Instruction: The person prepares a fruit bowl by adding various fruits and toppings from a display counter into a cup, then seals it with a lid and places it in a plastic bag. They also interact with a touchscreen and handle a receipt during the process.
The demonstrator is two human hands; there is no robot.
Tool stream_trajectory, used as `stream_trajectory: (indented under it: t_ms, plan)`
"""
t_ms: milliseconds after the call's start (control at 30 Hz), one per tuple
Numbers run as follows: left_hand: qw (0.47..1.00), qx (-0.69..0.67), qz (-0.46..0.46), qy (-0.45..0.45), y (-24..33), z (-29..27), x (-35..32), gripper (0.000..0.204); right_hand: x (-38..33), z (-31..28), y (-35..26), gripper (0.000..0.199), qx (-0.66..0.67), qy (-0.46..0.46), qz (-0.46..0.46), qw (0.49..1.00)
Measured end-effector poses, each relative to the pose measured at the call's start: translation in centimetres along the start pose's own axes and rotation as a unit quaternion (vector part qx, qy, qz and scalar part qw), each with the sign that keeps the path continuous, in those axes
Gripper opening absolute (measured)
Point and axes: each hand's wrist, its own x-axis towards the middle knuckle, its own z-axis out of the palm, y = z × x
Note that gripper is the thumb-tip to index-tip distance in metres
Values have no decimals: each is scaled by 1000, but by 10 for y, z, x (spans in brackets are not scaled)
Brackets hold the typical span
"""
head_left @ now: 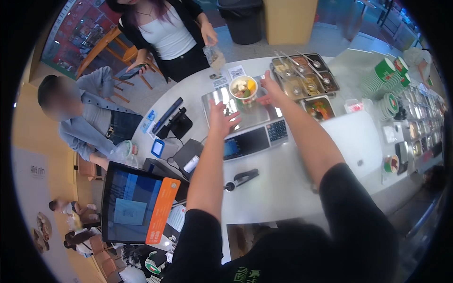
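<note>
A paper bowl (243, 87) filled with food, with white chunks, green bits and a yellow-orange piece on top, stands on the steel plate of a weighing scale (214, 99). My left hand (222, 119) is to the near left of the bowl, fingers spread and holding nothing. On the bowl's right, my right hand (272, 91) is likewise open, its fingers apart. Neither hand appears to touch the bowl. Below the plate lies the scale's keypad and display panel (255, 141).
Topping trays (306, 78) with spoons stand at the far right, near stacked green cups (383, 75). A screen (132, 203) and a card reader (178, 123) are at left. Across the counter, one person (174, 33) stands holding a phone and clear bag; another (89, 113) is beside a bagged cup.
</note>
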Motion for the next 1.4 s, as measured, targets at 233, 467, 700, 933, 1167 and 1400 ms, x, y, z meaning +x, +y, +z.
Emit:
stream_trajectory:
  t_ms: [233,467,700,933,1167,1400]
  plan:
    - [997,16,-66,-20,0,40,48,102,19,9,10,102,-12,-81,6,997]
    - [999,38,-34,-9,-10,23,-36,103,-61,39,33,104,26,-42,-9,999]
    - [997,23,-80,-2,-68,20,-187,95,-195,34,122,90,12,-37,-21,999]
    - [989,19,-147,-16,-198,19,-259,96,-282,-26,242,90,-1,-7,100,995]
    - [983,57,-153,83,-259,7,-262,96,-312,-62,293,73,57,46,93,993]
    - [753,554,355,4,-175,132,-331,41,-412,-216,162,24,69,77,55,993]
